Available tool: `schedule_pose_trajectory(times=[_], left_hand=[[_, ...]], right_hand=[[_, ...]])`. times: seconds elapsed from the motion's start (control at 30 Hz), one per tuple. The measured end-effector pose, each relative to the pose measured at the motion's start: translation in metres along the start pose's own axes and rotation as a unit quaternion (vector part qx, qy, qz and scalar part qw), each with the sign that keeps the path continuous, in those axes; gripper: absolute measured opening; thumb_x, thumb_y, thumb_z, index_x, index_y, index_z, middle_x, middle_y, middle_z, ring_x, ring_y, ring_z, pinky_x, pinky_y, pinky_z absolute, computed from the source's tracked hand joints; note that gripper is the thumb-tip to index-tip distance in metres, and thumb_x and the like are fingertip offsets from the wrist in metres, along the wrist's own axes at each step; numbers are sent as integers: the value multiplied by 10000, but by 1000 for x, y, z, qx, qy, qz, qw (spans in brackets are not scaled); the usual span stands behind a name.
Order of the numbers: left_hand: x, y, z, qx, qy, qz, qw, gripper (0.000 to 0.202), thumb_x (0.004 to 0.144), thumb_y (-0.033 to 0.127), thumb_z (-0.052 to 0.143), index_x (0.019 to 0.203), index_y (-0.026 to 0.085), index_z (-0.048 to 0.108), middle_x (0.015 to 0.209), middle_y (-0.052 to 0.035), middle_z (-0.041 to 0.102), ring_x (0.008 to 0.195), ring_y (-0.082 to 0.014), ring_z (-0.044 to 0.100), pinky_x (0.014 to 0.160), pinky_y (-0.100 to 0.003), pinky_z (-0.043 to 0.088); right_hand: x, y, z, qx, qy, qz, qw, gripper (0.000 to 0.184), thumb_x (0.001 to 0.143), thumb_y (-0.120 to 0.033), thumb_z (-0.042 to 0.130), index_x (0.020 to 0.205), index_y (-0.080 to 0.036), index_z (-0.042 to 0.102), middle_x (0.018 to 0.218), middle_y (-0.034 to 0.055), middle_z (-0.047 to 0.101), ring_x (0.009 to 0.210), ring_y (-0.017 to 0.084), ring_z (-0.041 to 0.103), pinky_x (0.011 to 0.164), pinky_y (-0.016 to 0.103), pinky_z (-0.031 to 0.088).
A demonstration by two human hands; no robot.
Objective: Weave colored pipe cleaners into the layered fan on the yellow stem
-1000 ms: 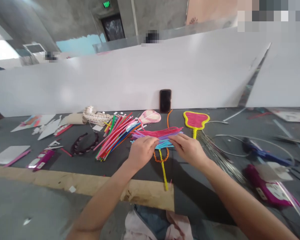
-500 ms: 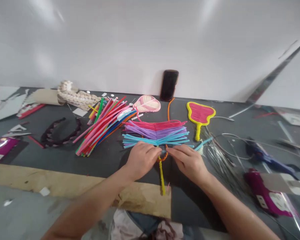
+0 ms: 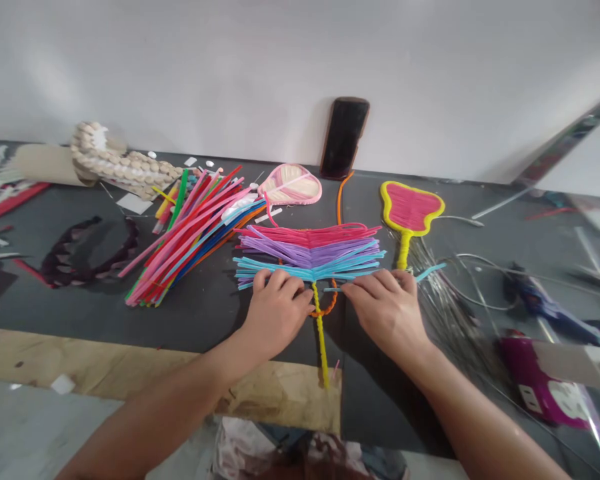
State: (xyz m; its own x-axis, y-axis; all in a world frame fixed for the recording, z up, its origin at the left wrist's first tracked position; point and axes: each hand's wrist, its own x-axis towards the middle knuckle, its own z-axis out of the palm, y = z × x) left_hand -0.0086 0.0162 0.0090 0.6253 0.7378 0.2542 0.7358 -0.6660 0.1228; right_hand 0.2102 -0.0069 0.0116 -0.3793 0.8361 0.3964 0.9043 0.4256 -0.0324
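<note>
While the person leans over the dark tabletop (image 3: 205, 313), both bare hands rest on the near edge of a fan of pipe cleaners (image 3: 310, 250), with pink rows at the back, purple in the middle and blue at the front. The fan lies flat, straight in front of the black phone (image 3: 344, 137) that is propped against the white wall. The left hand (image 3: 277, 310) has its fingers bent down over the blue ends. Its thumb sits beside the yellow stem (image 3: 321, 340), and I cannot tell whether it pinches anything. The right hand (image 3: 387, 313) lies flat, fingers nearly straight, pressing on a loose blue strand (image 3: 430, 271) that sticks out past them. An orange loop (image 3: 331, 305) shows between the two hands. A heap of mixed pipe cleaners (image 3: 195, 230) lies in front of the phone and to its left. A small pink leaf shape (image 3: 291, 187) sits just left of the phone, and a yellow-rimmed pink paddle (image 3: 411, 208) sits just to its right.
</note>
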Motion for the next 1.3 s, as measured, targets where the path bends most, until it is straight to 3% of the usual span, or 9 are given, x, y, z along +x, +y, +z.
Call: schedule_pose_trajectory(times=[0.27,0.37,0.57,0.73,0.97,1.3], left_hand=[[-7,7,-1,-53,-12,53,997,109,869,338,634,928,285,707,895,-26,648,907,-222,464,815,-433,274],[-7,8,-1,-65,6,76,995,97,885,276,606,875,260,701,846,-19,655,900,-215,474,820,-435,269],[-2,1,-1,-30,26,14,999,165,907,219,564,802,240,690,753,-15,642,839,-203,471,804,-426,262],[0,1,2,-49,0,5,999,180,917,249,546,818,243,696,760,-18,646,844,-207,470,798,-430,259],[2,4,4,-57,-22,-18,998,140,880,304,597,793,224,672,777,-19,644,870,-222,480,809,-447,264],[5,10,4,11,-36,-9,999,204,915,237,531,726,199,599,750,-30,596,854,-250,481,776,-442,281]], right_hand=[[-4,-11,-9,8,-42,18,999,163,891,-161,561,814,-247,674,756,11,675,855,192,510,914,411,245],[-7,-12,-7,34,-53,6,998,180,892,-150,544,784,-239,657,713,11,659,823,192,503,889,399,251],[-11,-8,-2,92,-67,10,993,173,919,-190,530,806,-229,657,732,3,664,806,179,506,850,365,266],[-8,-14,0,96,-65,22,993,163,916,-221,545,810,-232,670,782,10,664,815,184,502,782,347,267],[-5,-24,3,54,-58,24,997,187,903,-199,563,737,-214,647,683,3,636,748,174,486,792,368,240],[-6,-23,6,61,-53,21,996,165,913,-198,563,783,-214,664,713,4,670,766,174,509,826,380,233]])
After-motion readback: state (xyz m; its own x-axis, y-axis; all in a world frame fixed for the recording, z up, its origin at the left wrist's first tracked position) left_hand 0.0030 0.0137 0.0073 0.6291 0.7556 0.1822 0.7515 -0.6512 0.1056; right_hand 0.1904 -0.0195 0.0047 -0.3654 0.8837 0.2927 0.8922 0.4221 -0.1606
